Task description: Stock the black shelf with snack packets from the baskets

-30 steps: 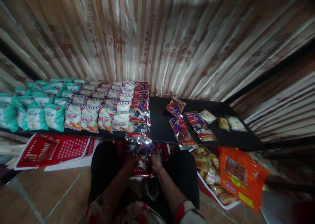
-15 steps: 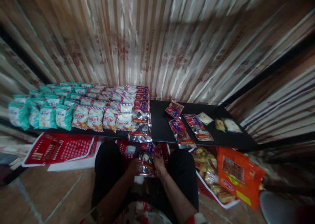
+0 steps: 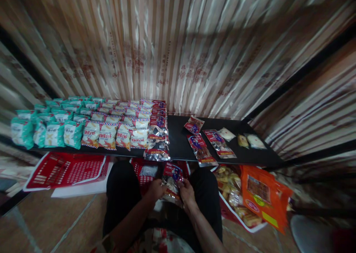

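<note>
Between my knees, a red and silver snack packet (image 3: 171, 179) with a blue figure on it is held tilted in both hands. My left hand (image 3: 156, 190) grips its lower left side, and my right hand (image 3: 187, 193) pinches its right edge. Just beyond, on the black shelf (image 3: 178, 145), a column of overlapping packets of the same kind (image 3: 157, 134) lies beside rows of white snack bags (image 3: 108, 132). More of these red packets lie loose to the right, among them one near the front edge (image 3: 201, 149).
Teal snack bags (image 3: 54, 132) stand at the shelf's left end. Small white and yellow packets (image 3: 254, 141) lie at its right. Below are a red basket (image 3: 66, 169) on the left, another between my legs (image 3: 136, 169), and an orange bag (image 3: 260, 193) on a goods-filled basket at right.
The packet in my hands has tilted, its top leaning left, and shifted slightly right. Both hands have moved a little to the right. The view has shifted slightly.
</note>
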A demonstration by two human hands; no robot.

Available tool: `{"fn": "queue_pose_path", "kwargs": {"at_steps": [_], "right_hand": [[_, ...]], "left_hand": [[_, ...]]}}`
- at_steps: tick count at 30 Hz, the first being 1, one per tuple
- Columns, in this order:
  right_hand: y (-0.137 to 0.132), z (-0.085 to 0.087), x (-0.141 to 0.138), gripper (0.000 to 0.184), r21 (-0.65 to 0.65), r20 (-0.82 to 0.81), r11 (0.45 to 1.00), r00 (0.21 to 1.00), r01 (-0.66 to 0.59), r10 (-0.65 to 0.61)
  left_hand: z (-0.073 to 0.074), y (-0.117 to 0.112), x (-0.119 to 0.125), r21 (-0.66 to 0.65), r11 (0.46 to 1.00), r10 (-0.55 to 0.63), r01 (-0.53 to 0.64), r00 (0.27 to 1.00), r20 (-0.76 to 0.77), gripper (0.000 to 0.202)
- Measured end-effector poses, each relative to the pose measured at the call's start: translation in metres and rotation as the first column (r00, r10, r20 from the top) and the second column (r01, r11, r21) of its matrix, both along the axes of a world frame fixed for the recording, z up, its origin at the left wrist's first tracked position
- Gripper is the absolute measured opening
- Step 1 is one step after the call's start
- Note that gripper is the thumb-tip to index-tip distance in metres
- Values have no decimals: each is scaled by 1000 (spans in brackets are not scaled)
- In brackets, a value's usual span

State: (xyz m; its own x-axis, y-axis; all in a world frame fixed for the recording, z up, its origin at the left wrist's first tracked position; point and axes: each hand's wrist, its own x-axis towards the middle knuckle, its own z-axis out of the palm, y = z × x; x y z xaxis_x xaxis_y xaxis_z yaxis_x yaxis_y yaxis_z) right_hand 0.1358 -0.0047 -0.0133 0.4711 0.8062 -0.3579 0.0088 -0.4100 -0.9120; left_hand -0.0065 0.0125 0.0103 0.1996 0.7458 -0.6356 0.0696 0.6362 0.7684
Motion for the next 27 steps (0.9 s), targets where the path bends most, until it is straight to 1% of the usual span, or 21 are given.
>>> {"fn": "queue_pose_path", "kwargs": {"at_steps": [2, 4, 7, 10, 12, 14, 18, 22, 24, 27], "right_hand": [[-4, 4, 5, 33, 22, 15, 1000, 1000, -22, 22], [-8, 9, 9, 34, 31, 23, 999, 999, -37, 36], [-16, 16, 14, 36, 19, 56, 999, 997, -47, 46], [-24, 28, 17, 40, 5, 87, 997, 994, -73, 72], [-31, 38, 18, 42, 22, 105, 994, 989, -110, 107], [-36, 47, 19, 43, 42, 138, 990, 983, -131, 124], [-43, 58, 21, 44, 74, 174, 989, 978, -126, 111], [-42, 65, 23, 47, 116, 207, 987, 975, -109, 84], [-39, 70, 23, 49, 124, 213, 987, 974, -104, 75], [-34, 76, 21, 50, 152, 185, 984, 981, -94, 65]], "left_hand": [[3, -3, 3, 9, 1000, 13, -13, 1000, 1, 11], [6, -6, 7, 16, 999, 33, -34, 998, 44, 12], [9, -11, 12, 7, 998, 67, -69, 984, 168, 23], [15, -15, 15, -13, 998, 56, -54, 963, 265, 32], [20, -16, 16, -11, 999, 40, -39, 961, 272, 34], [26, -18, 17, -4, 1000, 24, -23, 969, 247, 33], [32, -19, 20, 29, 999, -21, 14, 966, 257, 31], [33, -17, 24, 63, 998, -45, 26, 948, 315, 33], [34, -15, 24, 77, 997, -47, 23, 947, 318, 33], [42, -11, 23, 96, 995, -36, 8, 956, 290, 29]]}}
